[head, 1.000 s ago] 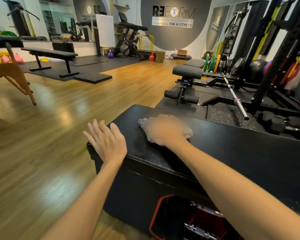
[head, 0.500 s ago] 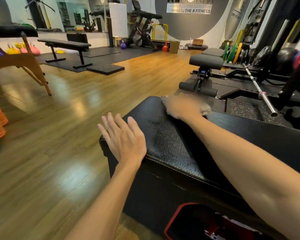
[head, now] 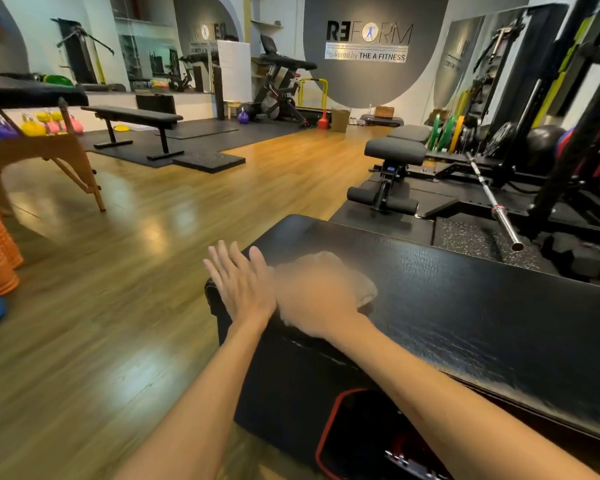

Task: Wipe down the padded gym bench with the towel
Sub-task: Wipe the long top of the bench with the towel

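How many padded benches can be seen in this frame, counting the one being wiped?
3: the wiped bench under both hands, a flat bench on the far left mat, an adjustable bench by the rack. Others may be hidden.

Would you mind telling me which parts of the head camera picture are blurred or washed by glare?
Head view: the right hand and the pale crumpled towel under it are motion-blurred; the flat left hand is sharp; window glare streaks the glossy wooden floor; sheen lies on the black padded bench; wide-angle bending shows at the edges.
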Demonstrator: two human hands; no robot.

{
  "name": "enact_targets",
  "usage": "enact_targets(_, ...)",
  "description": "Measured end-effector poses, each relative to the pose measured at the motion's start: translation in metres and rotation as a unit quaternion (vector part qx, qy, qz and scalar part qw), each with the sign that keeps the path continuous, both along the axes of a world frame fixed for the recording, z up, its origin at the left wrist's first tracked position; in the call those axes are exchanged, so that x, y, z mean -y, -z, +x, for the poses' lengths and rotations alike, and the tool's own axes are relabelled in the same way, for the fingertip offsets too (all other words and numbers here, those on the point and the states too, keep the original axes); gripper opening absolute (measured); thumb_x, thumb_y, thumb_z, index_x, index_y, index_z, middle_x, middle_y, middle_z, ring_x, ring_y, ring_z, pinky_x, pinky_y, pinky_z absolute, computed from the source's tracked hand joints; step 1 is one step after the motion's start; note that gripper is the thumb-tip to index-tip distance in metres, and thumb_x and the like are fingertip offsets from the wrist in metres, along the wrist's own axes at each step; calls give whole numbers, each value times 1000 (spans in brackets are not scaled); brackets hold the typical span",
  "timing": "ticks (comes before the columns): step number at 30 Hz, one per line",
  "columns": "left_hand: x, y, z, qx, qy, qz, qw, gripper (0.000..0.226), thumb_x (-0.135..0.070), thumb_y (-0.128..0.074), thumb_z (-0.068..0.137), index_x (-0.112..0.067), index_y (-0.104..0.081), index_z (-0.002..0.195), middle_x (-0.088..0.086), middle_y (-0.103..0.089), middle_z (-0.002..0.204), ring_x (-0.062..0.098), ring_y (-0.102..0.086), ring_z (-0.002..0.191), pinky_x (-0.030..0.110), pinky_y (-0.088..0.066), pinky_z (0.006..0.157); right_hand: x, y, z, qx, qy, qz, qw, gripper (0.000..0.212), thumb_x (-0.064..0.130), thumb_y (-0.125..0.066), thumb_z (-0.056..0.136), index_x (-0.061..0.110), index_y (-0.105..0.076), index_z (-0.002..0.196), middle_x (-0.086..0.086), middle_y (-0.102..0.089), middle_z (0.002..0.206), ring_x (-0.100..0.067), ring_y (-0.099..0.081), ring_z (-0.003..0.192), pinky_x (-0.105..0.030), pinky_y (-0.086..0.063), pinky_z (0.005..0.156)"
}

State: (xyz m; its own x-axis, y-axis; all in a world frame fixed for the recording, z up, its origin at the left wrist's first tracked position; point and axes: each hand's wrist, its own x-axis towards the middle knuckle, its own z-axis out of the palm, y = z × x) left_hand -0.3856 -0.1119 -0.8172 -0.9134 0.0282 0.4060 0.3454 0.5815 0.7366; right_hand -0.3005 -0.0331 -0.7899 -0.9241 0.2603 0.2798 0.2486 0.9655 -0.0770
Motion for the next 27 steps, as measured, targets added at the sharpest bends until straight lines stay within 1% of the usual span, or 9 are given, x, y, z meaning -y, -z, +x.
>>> enact_targets(2,6,-3,-2,10,37,78,996,64,-39,-11,97,-4,-23,150,8,-11,162,14,4,149,33,10,120,8,2,14,-15,-13,28,999,37,53,-38,93,37,-52,124,4,-50,129,-32,-40,123,-49,-23,96)
enact_targets(4,10,-7,-7,48,37,175,983,66,-38,-11,93,-8,-26,149,5,-16,161,13,-2,149,34,2,121,9,3,17,-15,-26,32,999,39,56,-38,93,39,-51,125,6,-50,130,-32,-40,123,-50,-25,97)
enact_targets(5,10,-8,-9,55,25,194,979,64,-37,-11,93,-9,-29,147,6,-20,159,15,-6,149,35,-1,121,6,3,14,-12,-28,27,999,40,57,-38,93,41,-50,127,6,-49,131,-32,-39,124,-50,-25,98)
enact_targets(8,5,-4,-12,14,-57,155,986,59,-31,-13,96,-1,-42,138,12,-36,151,22,-18,147,37,1,122,-12,-1,-8,13,-25,9,1000,41,59,-33,94,44,-47,130,7,-47,135,-32,-37,126,-53,-27,99)
enact_targets(10,0,3,-15,-5,-97,142,985,57,-29,-14,97,2,-46,134,13,-39,148,24,-20,146,36,6,121,-35,-5,-33,41,1,5,999,43,59,-31,96,45,-44,134,6,-44,140,-34,-35,129,-55,-27,99)
enact_targets(12,-2,9,-18,-13,-101,151,983,55,-29,-15,98,2,-46,132,14,-40,147,25,-20,146,35,6,121,-60,-9,-61,68,34,-5,997,45,59,-29,96,46,-43,136,3,-41,145,-36,-32,131,-57,-25,100)
enact_targets(17,-3,14,-21,-48,-104,169,979,57,-32,-14,96,1,-48,127,14,-46,138,25,-29,141,32,4,121,-106,-10,-131,103,72,-23,992,49,61,-27,96,46,-40,141,-1,-36,150,-39,-26,136,-61,-19,103)
enact_targets(22,-5,18,-24,-60,-108,166,978,58,-34,-13,94,0,-48,126,12,-48,135,26,-33,139,35,-1,121,-131,-13,-186,120,96,-14,988,54,59,-26,96,41,-37,147,-4,-33,153,-41,-24,139,-61,-18,106)
enact_targets(27,-5,18,-23,-61,-118,142,981,59,-34,-13,94,0,-49,125,12,-49,134,27,-36,137,37,-4,121,-127,-13,-212,131,65,6,989,54,60,-28,95,42,-39,145,-3,-35,152,-42,-30,136,-56,-23,102)
